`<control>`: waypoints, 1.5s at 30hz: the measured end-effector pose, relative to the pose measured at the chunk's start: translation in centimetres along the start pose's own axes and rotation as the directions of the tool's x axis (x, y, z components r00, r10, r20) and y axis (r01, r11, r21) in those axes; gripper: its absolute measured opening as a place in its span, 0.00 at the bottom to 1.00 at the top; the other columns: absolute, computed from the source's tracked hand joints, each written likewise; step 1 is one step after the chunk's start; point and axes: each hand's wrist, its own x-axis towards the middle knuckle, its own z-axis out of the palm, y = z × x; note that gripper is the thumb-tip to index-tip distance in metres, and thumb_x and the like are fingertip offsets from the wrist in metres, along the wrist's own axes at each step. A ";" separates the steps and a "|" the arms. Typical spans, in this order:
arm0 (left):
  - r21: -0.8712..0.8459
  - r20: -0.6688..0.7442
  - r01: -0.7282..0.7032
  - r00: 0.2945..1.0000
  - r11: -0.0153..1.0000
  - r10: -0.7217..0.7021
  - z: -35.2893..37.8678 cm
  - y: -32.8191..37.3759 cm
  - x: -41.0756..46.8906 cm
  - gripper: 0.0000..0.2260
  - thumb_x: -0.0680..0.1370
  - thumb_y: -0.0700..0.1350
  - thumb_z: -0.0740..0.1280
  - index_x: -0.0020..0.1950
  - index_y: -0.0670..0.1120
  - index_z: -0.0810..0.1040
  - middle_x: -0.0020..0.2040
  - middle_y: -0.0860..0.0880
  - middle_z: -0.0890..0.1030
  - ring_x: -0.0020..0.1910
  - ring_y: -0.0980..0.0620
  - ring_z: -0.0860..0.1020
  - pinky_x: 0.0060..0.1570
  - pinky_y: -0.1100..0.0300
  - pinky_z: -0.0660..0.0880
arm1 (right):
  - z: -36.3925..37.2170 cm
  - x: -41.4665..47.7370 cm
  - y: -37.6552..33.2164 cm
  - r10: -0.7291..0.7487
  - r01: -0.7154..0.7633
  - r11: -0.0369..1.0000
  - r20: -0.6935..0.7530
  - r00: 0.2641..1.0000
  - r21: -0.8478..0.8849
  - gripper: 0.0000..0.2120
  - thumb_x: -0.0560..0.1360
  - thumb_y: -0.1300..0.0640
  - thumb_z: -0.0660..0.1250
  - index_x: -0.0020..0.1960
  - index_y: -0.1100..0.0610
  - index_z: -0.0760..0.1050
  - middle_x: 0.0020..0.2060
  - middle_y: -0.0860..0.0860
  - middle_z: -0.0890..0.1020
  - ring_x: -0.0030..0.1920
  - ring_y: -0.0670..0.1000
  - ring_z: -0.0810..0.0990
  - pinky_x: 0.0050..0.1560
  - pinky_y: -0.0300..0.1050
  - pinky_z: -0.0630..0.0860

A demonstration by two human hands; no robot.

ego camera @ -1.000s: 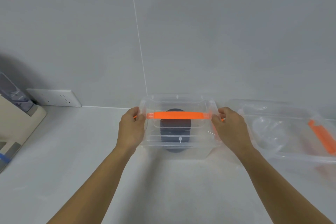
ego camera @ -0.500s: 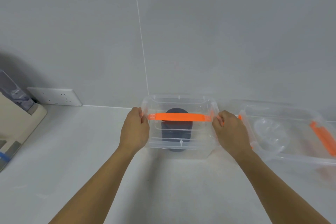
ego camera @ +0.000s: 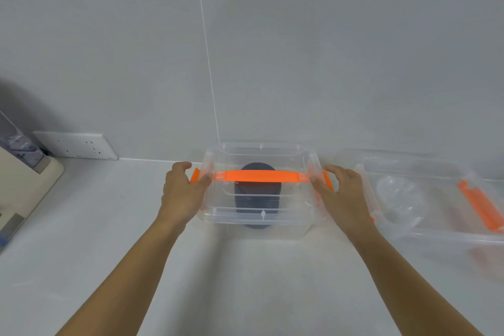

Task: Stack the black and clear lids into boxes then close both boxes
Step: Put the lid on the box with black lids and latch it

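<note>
On the white tabletop [ego camera: 81, 240], against the grey tiled wall, stands a clear box [ego camera: 261, 215] with its cover on and an orange handle [ego camera: 259, 176] across the top; a stack of black lids [ego camera: 257, 196] shows through it. The 2 hands flank its ends: the left hand [ego camera: 182, 194] touches the left orange latch [ego camera: 195, 175], fingers spread, and the right hand [ego camera: 341, 196] is loosely curled at the right latch [ego camera: 327, 179]. Just right lies a second clear box [ego camera: 436, 229] holding clear lids [ego camera: 399, 196].

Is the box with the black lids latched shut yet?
Not yet. Its cover is on, but both orange side clips stick outward, unlatched.
</note>
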 end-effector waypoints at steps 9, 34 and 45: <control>-0.228 0.109 0.127 0.988 0.965 -0.105 -1.2 -0.9 0.0 0.31 0.75 0.53 0.67 0.73 0.44 0.60 0.68 0.43 0.70 0.54 0.49 0.68 0.55 0.57 0.62 | 0.0 -0.9 -0.7 -0.088 0.063 0.971 -0.097 0.991 -0.232 0.33 0.72 0.44 0.66 0.68 0.63 0.65 0.70 0.57 0.65 0.71 0.55 0.61 0.70 0.48 0.57; -0.221 0.134 0.038 0.991 0.975 -0.008 -2.7 -0.1 1.0 0.14 0.75 0.52 0.68 0.52 0.42 0.74 0.49 0.44 0.79 0.47 0.44 0.78 0.47 0.51 0.74 | 0.4 1.7 -1.5 0.181 -0.241 0.906 0.196 0.964 0.349 0.16 0.71 0.47 0.70 0.49 0.58 0.74 0.42 0.57 0.79 0.41 0.58 0.79 0.40 0.50 0.77; -0.479 0.415 0.448 0.873 0.754 -0.255 -1.2 0.4 3.3 0.23 0.79 0.59 0.58 0.66 0.45 0.74 0.33 0.49 0.76 0.26 0.53 0.74 0.58 0.49 0.74 | 1.5 3.9 -1.5 0.353 -0.526 0.625 0.392 0.850 0.577 0.18 0.76 0.41 0.59 0.46 0.55 0.77 0.26 0.48 0.81 0.23 0.45 0.79 0.22 0.35 0.73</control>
